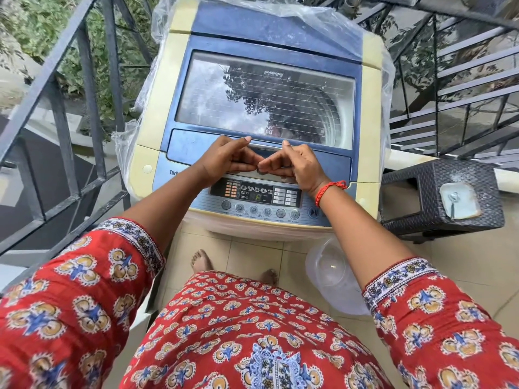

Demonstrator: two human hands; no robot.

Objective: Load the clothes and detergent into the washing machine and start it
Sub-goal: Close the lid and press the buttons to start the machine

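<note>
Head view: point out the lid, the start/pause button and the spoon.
lid [264, 99], head view, middle of its glass window
start/pause button [313, 212], head view, centre of the round button
spoon [452, 203], head view, on its handle

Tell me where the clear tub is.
In the head view, the tub sits on the floor tiles at lower right, below the washer's front corner, beside the right foot.

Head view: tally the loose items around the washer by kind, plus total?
Stool: 1
Dish on the stool: 1
Spoon in the dish: 1
Clear plastic tub on the floor: 1
Total: 4
Both hands, left and right, are at the closed lid of the washer, holding none of these.
</note>
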